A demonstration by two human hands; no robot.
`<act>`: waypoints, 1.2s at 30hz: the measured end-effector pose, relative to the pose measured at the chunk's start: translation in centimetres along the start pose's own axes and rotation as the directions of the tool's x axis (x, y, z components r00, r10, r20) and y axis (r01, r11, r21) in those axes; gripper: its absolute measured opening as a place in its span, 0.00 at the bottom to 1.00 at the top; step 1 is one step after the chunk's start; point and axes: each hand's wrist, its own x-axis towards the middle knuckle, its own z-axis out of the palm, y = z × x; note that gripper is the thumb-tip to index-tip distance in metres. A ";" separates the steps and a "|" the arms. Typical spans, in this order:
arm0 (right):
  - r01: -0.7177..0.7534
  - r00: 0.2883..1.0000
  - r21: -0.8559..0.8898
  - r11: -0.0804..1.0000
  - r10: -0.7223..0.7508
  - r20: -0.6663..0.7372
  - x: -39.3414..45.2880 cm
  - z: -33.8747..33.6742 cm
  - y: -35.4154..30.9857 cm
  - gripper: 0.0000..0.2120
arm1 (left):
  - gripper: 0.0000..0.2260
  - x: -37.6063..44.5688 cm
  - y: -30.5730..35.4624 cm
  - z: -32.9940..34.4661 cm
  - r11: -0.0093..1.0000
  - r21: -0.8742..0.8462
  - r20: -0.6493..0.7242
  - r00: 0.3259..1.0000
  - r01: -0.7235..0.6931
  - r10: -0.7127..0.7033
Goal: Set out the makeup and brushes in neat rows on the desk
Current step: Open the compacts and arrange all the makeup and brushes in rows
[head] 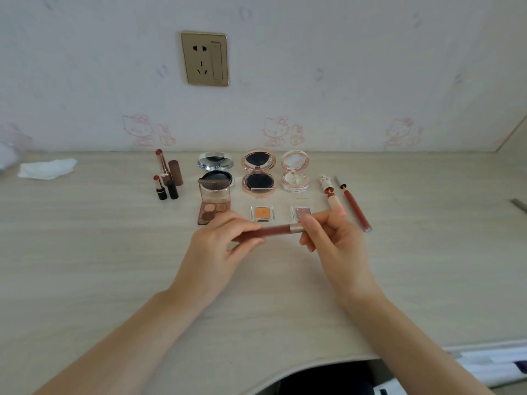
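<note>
Above the desk (pixel 114 266): both hands are holding a lip gloss tube (pixel 273 231) level.
Left hand (pixel 219 246): pinching the tube's dark body.
Right hand (pixel 333 238): gripping its rose-gold cap end.
Behind: compacts (pixel 259 172) are standing open.

We grip lip gloss tube (pixel 273 230) level, left hand (pixel 219 246), right hand (pixel 333 240) pinching ends, above desk (pixel 99 252); compacts (pixel 259 171) beyond.
</note>
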 end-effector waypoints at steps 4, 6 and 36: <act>0.072 0.997 -0.056 0.996 -0.072 -0.008 -0.1 -0.1 0.2 0.06 | 0.09 0.1 0.1 0.0 0.995 -0.062 0.032 0.997 0.074 -0.072; 0.119 0.993 -0.051 0.992 -0.120 -0.003 -0.1 0.0 0.1 0.06 | 0.08 0.2 0.3 -0.1 0.977 -0.142 0.090 0.985 0.159 -0.147; -0.084 0.996 -0.019 0.996 0.085 0.004 0.0 -0.3 0.2 0.05 | 0.09 0.1 -0.1 -0.1 0.991 -0.091 0.123 0.989 0.096 -0.084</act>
